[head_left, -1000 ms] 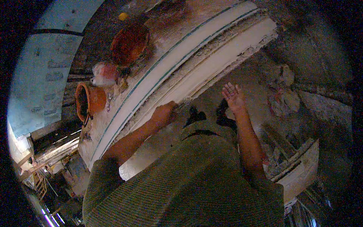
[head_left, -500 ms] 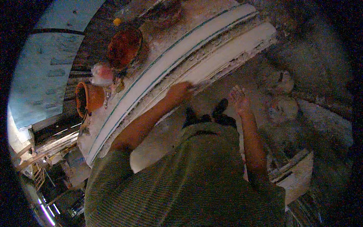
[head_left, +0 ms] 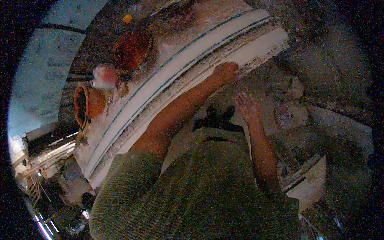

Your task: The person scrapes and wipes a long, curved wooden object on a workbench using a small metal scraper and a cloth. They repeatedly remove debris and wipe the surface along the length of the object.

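Observation:
A long pale strip, like plaster moulding, with two dark green lines along it, runs from the lower left to the upper right. Along its near side lies a second flat, pale strip with a rough, crumbly edge. My left hand rests on that nearer strip toward its right end, its fingers curled closed; whatever they may hold is hidden. To the right and nearer to me, my right hand hangs apart from the strips, fingers spread and whitish with dust, holding nothing.
Beyond the moulding stand an orange-brown bucket, a wide reddish basin and a white-and-pink bag-like bundle. A small yellow round thing lies farther back. Pale lumps and a board are at the right.
My left hand has slid along the nearer strip toward the upper right, with the arm stretched farther. My right hand has shifted slightly left and stays open.

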A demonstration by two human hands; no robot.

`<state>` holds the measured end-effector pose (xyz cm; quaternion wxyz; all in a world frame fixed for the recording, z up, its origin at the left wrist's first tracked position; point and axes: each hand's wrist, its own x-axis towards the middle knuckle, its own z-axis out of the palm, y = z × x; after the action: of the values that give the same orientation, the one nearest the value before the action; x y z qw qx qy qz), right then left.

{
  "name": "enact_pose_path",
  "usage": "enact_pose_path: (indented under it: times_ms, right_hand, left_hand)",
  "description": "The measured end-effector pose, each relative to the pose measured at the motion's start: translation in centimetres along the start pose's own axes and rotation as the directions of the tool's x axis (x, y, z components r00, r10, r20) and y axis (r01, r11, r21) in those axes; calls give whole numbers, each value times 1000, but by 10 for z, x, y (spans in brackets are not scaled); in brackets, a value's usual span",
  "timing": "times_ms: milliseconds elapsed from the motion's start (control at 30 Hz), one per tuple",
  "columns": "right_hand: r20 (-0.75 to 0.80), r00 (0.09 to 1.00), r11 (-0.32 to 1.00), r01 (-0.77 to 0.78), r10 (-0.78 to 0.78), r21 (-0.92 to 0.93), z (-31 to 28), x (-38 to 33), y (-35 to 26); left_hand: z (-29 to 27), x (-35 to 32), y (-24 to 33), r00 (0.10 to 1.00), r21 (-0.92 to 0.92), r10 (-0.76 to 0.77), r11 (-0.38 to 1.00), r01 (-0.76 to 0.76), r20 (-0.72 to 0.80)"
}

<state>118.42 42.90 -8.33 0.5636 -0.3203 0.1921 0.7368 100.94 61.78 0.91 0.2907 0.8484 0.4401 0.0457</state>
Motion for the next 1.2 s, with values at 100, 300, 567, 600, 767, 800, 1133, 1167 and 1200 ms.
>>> enact_pose_path:
  times_ms: [100,300,567,600,767,800,1133,1167,1200]
  right_hand:
    - [141,990,1000,-12,9,22,-5,0,7]
    - [-30,994,995,102,-101,15,-4,-2,24]
    - [-7,1000,1000,-18,18,24,-19,2,47]
    - [-20,999,999,-29,29,-18,-20,4,49]
    - [-12,999,987,-43,41,-154,-10,19,45]
    - [-10,999,985,-35,34,-166,-7,22,43]
    - [-10,998,994,61,-62,-89,35,30,26]
    - [-22,998,995,56,-58,-81,37,28,28]
    - [-23,996,995,80,-82,-63,38,26,30]
  left_hand:
    - [18,20,-13,999,10,-41,999,41,9]
    - [-36,-203,-94,879,-542,-367,692,476,303]
    - [-55,-350,-96,736,-463,-605,581,669,303]
    - [-49,-327,-94,850,-525,-487,680,513,200]
    - [-4,-141,-53,946,-375,-320,871,318,58]
    - [7,-103,-40,960,-457,-274,861,221,-51]
    - [-8,-86,-26,913,-739,-351,668,89,-208]
    - [-22,-128,-44,967,-621,-227,777,106,-119]
    - [-39,-173,-63,995,-492,-98,868,72,-27]
